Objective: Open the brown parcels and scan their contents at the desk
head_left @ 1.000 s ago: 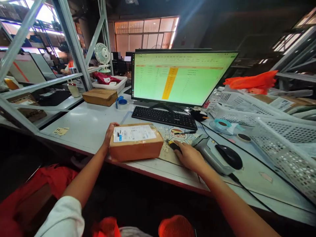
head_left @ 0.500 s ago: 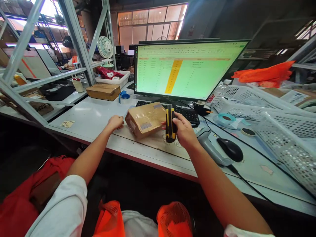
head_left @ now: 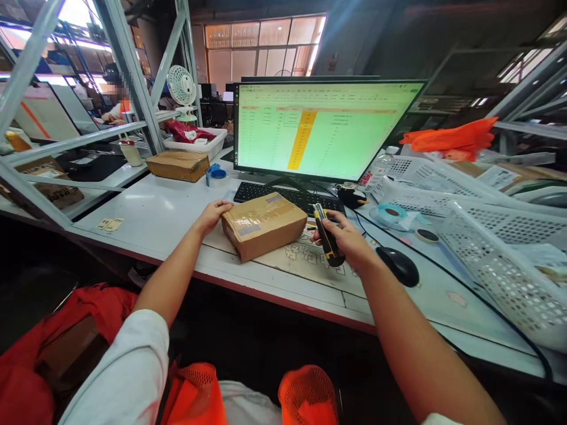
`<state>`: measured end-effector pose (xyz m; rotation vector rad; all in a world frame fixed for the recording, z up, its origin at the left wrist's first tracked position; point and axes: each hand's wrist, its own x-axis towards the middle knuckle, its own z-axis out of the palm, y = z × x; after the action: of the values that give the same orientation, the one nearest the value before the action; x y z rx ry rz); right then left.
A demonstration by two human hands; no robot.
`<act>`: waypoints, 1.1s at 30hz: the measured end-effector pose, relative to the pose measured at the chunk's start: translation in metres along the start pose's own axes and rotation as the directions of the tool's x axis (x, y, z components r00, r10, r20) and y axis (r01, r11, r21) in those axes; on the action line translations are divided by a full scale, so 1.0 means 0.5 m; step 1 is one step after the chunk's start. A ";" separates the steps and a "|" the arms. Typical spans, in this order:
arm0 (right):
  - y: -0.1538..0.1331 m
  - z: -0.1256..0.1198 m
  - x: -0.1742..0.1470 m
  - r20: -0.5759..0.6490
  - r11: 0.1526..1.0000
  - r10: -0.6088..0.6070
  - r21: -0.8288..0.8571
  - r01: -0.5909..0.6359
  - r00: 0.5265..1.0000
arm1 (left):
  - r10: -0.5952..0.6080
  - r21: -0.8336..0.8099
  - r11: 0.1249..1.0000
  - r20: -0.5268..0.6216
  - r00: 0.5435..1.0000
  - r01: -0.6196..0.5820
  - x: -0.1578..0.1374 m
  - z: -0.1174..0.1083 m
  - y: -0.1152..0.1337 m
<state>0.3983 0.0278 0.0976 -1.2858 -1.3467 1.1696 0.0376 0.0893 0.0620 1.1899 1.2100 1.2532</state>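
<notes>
A taped brown cardboard box (head_left: 270, 227) with grey labels sits near the front of the desk, before the keyboard. My left hand (head_left: 213, 217) has its fingers closed at the box's left rear corner, and the thumb side is only partly visible. To the right of the box, my right hand (head_left: 343, 236) grips a yellow-and-black utility knife (head_left: 328, 239). The knife is tilted, its metal tip pointing up and away from me, apart from the box. Whether the blade is extended is too small to make out.
Behind the box stand a black keyboard (head_left: 248, 192) and a monitor (head_left: 310, 133). Another carton (head_left: 178, 165) and blue tape (head_left: 217, 173) lie at the back left. On the right are a black mouse (head_left: 398, 265), a cable and white plastic baskets (head_left: 496, 254). A person sits beyond the metal frame.
My left hand has moved from beside the box onto its corner. The box has turned and come down flatter. My right hand has drawn the utility knife rightward, away from the box.
</notes>
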 end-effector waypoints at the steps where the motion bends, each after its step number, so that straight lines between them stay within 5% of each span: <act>1: -0.005 -0.011 -0.002 0.033 0.999 0.029 -0.023 -0.029 0.999 | -0.011 0.000 1.000 0.046 0.999 0.011 0.009 -0.012 0.012; 6: -0.019 -0.027 0.009 0.141 0.967 0.251 -0.087 -0.241 0.958 | -0.121 0.106 0.989 0.201 0.972 0.102 0.048 -0.026 0.069; 14: -0.017 -0.008 0.013 0.326 0.953 0.302 -0.076 -0.293 0.896 | 0.043 0.293 0.956 -0.061 0.997 -0.023 -0.067 0.011 0.048; 19: -0.024 0.000 -0.030 0.419 0.944 0.319 -0.058 -0.325 0.850 | 0.068 0.420 0.893 0.225 0.972 -0.160 -0.072 -0.013 0.068; 22: -0.012 0.010 -0.077 0.488 0.939 0.326 -0.064 -0.339 0.810 | -0.060 0.364 0.928 0.366 0.929 -0.083 -0.036 -0.044 0.087; 29: 0.032 0.059 -0.139 0.283 0.898 0.378 0.119 -0.424 0.881 | -0.194 0.225 0.967 0.330 0.924 0.122 -0.039 -0.046 0.074; 33: 0.024 0.100 -0.165 0.260 0.889 0.362 0.193 -0.416 0.895 | -0.155 0.250 0.964 0.261 0.953 0.089 -0.046 -0.041 0.071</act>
<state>0.3542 -0.0566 0.0786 -1.3108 -1.0718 1.7456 0.0173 0.0654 0.0967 1.3890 1.2231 0.8320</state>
